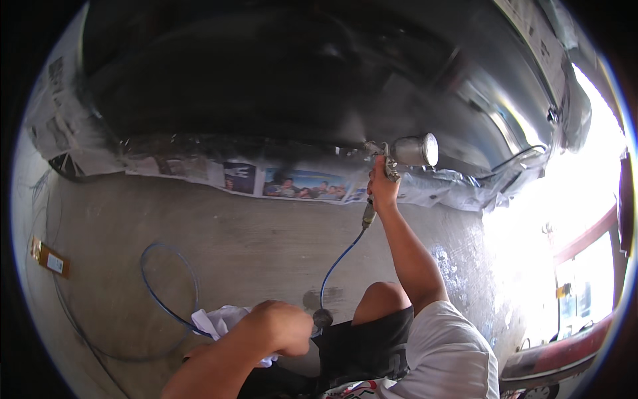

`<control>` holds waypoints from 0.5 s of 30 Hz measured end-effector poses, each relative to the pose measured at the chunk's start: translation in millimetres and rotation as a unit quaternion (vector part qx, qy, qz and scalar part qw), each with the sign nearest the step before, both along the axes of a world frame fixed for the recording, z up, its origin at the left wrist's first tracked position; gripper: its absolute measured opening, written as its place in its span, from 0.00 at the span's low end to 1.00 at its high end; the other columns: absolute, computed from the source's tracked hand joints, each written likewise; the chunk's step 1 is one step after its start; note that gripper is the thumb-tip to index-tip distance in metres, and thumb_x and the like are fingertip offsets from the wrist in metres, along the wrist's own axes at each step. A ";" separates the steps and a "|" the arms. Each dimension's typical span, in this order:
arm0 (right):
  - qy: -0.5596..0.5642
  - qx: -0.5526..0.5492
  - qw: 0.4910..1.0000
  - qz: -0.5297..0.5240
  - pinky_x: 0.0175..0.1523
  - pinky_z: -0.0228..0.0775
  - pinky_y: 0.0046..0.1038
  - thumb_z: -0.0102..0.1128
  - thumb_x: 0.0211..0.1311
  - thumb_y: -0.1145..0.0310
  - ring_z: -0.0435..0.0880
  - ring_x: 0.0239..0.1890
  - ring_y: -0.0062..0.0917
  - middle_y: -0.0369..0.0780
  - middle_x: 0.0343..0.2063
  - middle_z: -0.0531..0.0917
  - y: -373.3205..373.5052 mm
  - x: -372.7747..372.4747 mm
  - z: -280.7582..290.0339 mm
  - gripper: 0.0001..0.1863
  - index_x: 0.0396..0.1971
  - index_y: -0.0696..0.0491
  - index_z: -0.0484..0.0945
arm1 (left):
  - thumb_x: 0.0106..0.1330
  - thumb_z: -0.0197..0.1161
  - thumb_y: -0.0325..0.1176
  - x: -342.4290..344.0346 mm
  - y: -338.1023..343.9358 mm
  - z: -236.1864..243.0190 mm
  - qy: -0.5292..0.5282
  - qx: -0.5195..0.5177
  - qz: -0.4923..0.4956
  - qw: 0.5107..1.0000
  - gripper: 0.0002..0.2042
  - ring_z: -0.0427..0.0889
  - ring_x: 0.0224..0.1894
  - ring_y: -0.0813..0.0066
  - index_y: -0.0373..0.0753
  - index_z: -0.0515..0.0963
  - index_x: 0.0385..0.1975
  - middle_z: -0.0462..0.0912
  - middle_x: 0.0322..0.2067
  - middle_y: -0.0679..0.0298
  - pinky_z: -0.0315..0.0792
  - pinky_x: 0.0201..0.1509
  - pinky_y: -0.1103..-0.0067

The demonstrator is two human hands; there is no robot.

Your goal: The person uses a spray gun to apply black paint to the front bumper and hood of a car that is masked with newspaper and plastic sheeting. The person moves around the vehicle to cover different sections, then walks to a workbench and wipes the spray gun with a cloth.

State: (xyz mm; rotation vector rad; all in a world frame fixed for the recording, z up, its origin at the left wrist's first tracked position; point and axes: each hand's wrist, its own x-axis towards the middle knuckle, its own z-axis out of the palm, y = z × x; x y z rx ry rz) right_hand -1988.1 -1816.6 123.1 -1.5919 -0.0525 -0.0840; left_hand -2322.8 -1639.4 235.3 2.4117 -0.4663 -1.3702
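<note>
The right hand [384, 187] grips a silver spray gun [404, 151]; the left hand [289, 329], nearer the body, is curled, whether around the blue hose [333, 265] I cannot tell; just beyond the gun, nearer the right hand, a dark glossy panel [266, 80] stretches left to right above newspaper masking [306, 185].

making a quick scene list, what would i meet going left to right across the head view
Small brown package, white cloth, left hand, right hand, spray gun's silver cup, dull red beam at lower right.
</note>
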 end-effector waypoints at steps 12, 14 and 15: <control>-0.033 0.052 0.993 -0.102 0.17 0.57 0.25 0.65 0.73 0.53 0.67 0.11 0.16 0.30 0.14 0.71 -296.2 120.0 11.3 0.21 0.24 0.51 0.73 | 0.59 0.59 0.39 114.7 -174.5 14.6 -0.067 0.011 0.052 0.996 0.18 0.87 0.47 0.53 0.47 0.86 0.48 0.89 0.42 0.55 0.78 0.56 0.62; -0.030 0.037 0.992 -0.118 0.17 0.58 0.25 0.64 0.74 0.52 0.67 0.12 0.16 0.29 0.15 0.71 -344.7 141.3 11.9 0.21 0.26 0.50 0.73 | 0.60 0.59 0.39 138.7 -204.8 18.1 -0.067 0.012 0.064 0.996 0.17 0.87 0.47 0.53 0.47 0.86 0.48 0.89 0.40 0.55 0.78 0.57 0.62; -0.027 0.023 0.991 -0.126 0.18 0.59 0.25 0.62 0.75 0.51 0.66 0.13 0.15 0.29 0.16 0.70 -371.7 152.3 10.7 0.20 0.27 0.49 0.73 | 0.61 0.59 0.39 149.9 -220.4 23.9 -0.058 0.016 0.070 0.996 0.17 0.87 0.47 0.53 0.46 0.86 0.48 0.89 0.40 0.54 0.78 0.58 0.62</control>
